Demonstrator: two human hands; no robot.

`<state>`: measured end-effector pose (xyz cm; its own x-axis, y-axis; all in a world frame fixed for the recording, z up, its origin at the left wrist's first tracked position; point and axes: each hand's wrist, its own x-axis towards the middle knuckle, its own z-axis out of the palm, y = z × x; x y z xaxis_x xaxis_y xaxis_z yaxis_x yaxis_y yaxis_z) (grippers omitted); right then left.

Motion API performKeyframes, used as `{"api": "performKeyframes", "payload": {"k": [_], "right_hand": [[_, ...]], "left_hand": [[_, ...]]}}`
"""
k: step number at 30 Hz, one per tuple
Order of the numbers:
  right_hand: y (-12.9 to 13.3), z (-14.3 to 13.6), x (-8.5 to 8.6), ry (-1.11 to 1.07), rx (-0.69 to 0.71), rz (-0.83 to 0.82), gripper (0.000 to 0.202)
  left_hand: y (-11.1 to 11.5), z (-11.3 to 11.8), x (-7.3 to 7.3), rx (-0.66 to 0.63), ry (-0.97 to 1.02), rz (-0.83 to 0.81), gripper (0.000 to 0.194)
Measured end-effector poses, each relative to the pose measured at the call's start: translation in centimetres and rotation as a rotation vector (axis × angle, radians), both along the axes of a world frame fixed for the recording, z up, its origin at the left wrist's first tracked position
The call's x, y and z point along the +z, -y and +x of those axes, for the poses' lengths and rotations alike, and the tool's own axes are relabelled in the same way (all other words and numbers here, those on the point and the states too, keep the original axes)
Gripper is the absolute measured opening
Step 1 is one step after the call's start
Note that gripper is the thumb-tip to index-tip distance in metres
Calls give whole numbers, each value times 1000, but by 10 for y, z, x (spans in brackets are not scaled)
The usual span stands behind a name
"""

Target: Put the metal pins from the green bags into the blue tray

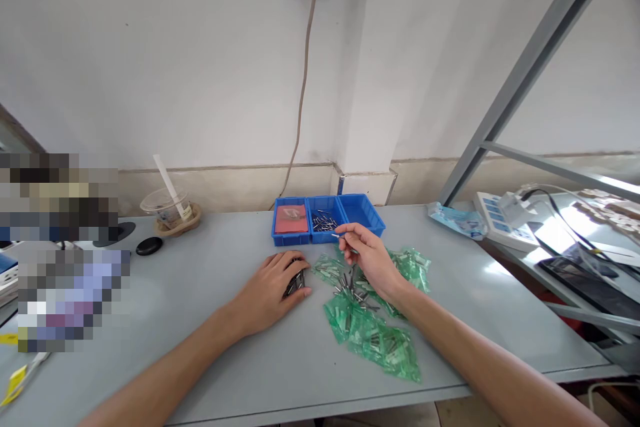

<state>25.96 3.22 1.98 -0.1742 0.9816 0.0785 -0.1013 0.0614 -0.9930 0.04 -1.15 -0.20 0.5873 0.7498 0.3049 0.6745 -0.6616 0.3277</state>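
My left hand point(277, 290) rests on the table, its fingers and thumb curled around a cluster of small dark metal pins point(295, 283). My right hand point(367, 257) is raised near the front of the blue bins, pinching one small thin metal pin point(338, 235) between thumb and fingertips. Just beyond it, the middle blue bin point(325, 238) contains many similar pins. Between my hands, a loose heap of metal pins point(353, 290) lies among green plastic bags point(385, 343), which also have pins inside. My right hand and forearm partly cover the bags.
The left blue bin point(291, 239) holds a red packet point(291, 220); the right blue bin point(363, 210) adjoins the middle one. A lidded cup point(167, 207) and black round object point(149, 246) stand left. A blue packet point(456, 220), power strip point(503, 223) and metal frame point(505, 107) are right.
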Motion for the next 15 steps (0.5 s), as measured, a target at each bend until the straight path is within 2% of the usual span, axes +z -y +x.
{"api": "performKeyframes", "payload": {"k": [6,15], "right_hand": [[1,1,0,67,45,10,31],[0,1,-1,144,14,48,26]], "left_hand": [[-2,-4,-2,8,38,-2,26],[-4,-4,-6,10,77,-13,30]]}}
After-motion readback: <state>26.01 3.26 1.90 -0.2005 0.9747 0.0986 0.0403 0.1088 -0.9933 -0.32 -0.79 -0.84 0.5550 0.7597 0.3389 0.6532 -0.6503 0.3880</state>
